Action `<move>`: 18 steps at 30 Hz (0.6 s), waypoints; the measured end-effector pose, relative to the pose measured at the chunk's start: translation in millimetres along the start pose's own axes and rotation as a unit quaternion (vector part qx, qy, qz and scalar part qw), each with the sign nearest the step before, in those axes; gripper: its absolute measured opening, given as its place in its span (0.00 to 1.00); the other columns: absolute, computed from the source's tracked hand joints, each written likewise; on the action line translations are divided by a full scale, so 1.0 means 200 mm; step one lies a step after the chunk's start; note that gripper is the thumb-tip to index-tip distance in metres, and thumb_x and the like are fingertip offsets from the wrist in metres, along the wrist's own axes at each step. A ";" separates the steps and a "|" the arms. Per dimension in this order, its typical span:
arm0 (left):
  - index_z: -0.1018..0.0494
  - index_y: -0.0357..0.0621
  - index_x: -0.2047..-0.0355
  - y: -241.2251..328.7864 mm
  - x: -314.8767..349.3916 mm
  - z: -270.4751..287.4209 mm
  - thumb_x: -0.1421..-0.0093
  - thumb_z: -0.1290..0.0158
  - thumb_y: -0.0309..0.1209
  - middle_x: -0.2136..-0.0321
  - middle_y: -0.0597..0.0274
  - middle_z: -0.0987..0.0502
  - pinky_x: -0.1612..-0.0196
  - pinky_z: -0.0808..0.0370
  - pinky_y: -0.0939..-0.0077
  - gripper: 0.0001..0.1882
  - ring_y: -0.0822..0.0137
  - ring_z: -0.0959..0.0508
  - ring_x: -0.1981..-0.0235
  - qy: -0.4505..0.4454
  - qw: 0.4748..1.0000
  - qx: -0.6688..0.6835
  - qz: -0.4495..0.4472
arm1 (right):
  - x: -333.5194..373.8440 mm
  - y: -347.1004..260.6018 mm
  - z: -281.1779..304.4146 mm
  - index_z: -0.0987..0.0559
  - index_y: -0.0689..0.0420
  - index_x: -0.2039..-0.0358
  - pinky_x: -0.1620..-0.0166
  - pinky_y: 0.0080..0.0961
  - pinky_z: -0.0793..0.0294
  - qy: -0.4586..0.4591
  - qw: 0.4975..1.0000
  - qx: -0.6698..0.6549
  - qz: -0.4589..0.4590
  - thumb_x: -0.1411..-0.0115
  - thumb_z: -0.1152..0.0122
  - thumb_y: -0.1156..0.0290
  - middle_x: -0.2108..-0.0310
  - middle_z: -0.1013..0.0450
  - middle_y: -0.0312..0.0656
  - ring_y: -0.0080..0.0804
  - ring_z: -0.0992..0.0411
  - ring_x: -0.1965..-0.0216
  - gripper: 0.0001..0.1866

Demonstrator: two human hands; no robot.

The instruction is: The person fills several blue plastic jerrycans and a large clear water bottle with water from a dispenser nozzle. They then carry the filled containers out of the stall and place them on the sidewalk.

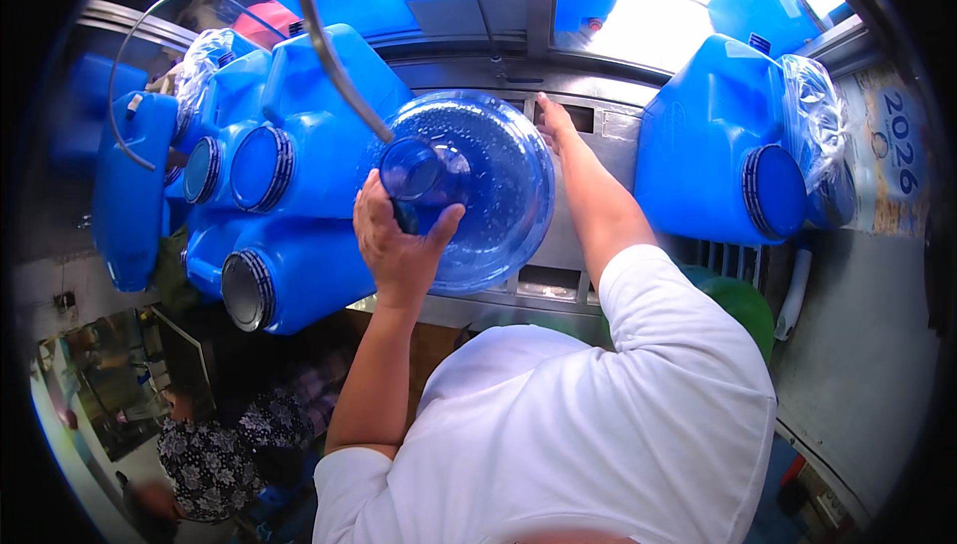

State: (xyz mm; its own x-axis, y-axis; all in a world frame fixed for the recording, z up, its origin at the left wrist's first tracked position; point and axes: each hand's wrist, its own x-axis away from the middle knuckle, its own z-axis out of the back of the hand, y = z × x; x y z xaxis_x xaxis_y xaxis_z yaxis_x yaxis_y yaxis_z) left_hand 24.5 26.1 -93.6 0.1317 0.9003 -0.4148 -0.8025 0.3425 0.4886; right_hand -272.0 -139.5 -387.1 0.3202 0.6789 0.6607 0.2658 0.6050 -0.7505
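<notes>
A round, clear blue water jug (503,180) stands on the metal counter in front of me, its mouth toward me. My left hand (394,240) is wrapped round the jug's neck, thumb on the right side and fingers on the left. Its palm side is hidden. A thin grey tube (334,55) comes down from above and ends at the jug's mouth; I cannot tell whether it goes inside. Beyond the jug's right side, my right hand (554,123) reaches forward with fingers stretched out, beside a rectangular slot in the counter, holding nothing visible.
Several blue jerrycans with dark caps crowd the left, one large jerrycan (299,270) lying nearest the jug. Another blue jerrycan (703,145) stands at right, beside a clear plastic bag (812,115). A second thin tube (125,55) curves at far left. A person in a patterned top (204,464) is at lower left.
</notes>
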 end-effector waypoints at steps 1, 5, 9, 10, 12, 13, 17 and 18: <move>0.36 0.42 0.43 -0.01 0.00 0.00 0.56 0.28 0.52 0.46 0.42 0.28 0.38 0.35 0.48 0.47 0.40 0.29 0.43 0.000 1.000 0.007 0.003 | -0.04 -0.02 -0.01 0.32 0.50 0.36 0.55 0.48 0.28 0.008 1.000 -0.019 0.006 0.39 0.46 0.35 0.42 0.31 0.43 0.45 0.27 0.51 0.40; 0.39 0.41 0.40 -0.05 0.00 -0.01 0.57 0.27 0.51 0.45 0.43 0.30 0.39 0.35 0.50 0.50 0.40 0.30 0.43 -0.011 0.998 0.056 0.002 | -0.15 -0.08 -0.02 0.39 0.46 0.32 0.47 0.50 0.34 0.017 0.995 -0.097 -0.004 0.39 0.44 0.36 0.35 0.40 0.46 0.49 0.34 0.43 0.42; 0.40 0.40 0.40 -0.07 0.01 0.00 0.57 0.27 0.50 0.45 0.43 0.30 0.38 0.35 0.50 0.51 0.41 0.29 0.44 -0.024 0.997 0.074 0.030 | -0.25 -0.13 -0.04 0.44 0.44 0.30 0.43 0.50 0.38 -0.008 0.987 -0.162 -0.015 0.43 0.39 0.36 0.29 0.50 0.44 0.48 0.41 0.36 0.47; 0.40 0.40 0.40 -0.07 0.00 0.01 0.57 0.27 0.50 0.45 0.44 0.30 0.38 0.35 0.49 0.51 0.42 0.29 0.44 -0.024 0.997 0.066 0.024 | -0.27 -0.13 -0.05 0.48 0.45 0.28 0.42 0.50 0.39 -0.029 0.984 -0.178 -0.012 0.42 0.39 0.37 0.27 0.55 0.46 0.49 0.44 0.33 0.49; 0.40 0.40 0.40 -0.07 -0.01 0.02 0.57 0.27 0.51 0.45 0.44 0.30 0.38 0.35 0.49 0.51 0.42 0.29 0.44 -0.033 0.998 0.045 0.003 | -0.32 -0.15 -0.08 0.50 0.46 0.27 0.40 0.50 0.40 -0.052 0.977 -0.207 -0.001 0.42 0.40 0.38 0.26 0.58 0.48 0.49 0.47 0.30 0.50; 0.39 0.40 0.41 -0.08 -0.01 0.02 0.57 0.27 0.51 0.45 0.44 0.30 0.37 0.36 0.48 0.50 0.43 0.29 0.43 -0.032 0.999 0.032 -0.016 | -0.34 -0.16 -0.09 0.50 0.46 0.27 0.39 0.50 0.41 -0.057 0.972 -0.227 0.000 0.41 0.40 0.38 0.26 0.57 0.49 0.49 0.48 0.30 0.50; 0.39 0.41 0.42 -0.08 -0.04 0.03 0.58 0.28 0.53 0.44 0.43 0.30 0.37 0.36 0.47 0.50 0.42 0.29 0.43 -0.039 0.999 0.003 -0.027 | -0.38 -0.17 -0.13 0.51 0.47 0.27 0.37 0.51 0.43 -0.046 0.954 -0.297 -0.009 0.40 0.40 0.40 0.27 0.54 0.51 0.49 0.50 0.29 0.49; 0.38 0.41 0.42 -0.08 -0.04 0.03 0.57 0.28 0.53 0.44 0.43 0.30 0.37 0.36 0.47 0.49 0.42 0.29 0.43 -0.036 0.999 0.006 -0.019 | -0.38 -0.17 -0.13 0.52 0.47 0.27 0.36 0.51 0.43 -0.046 0.950 -0.310 -0.011 0.40 0.41 0.40 0.27 0.54 0.52 0.49 0.50 0.29 0.49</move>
State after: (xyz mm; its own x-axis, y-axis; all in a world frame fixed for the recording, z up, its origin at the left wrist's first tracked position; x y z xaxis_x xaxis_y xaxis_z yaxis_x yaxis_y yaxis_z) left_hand 39.9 14.8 -92.4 0.2042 0.9033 -0.3774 -0.7886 0.3802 0.4834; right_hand -281.4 -223.4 -411.6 0.2359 0.7193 0.6534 0.7651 0.2771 -0.5813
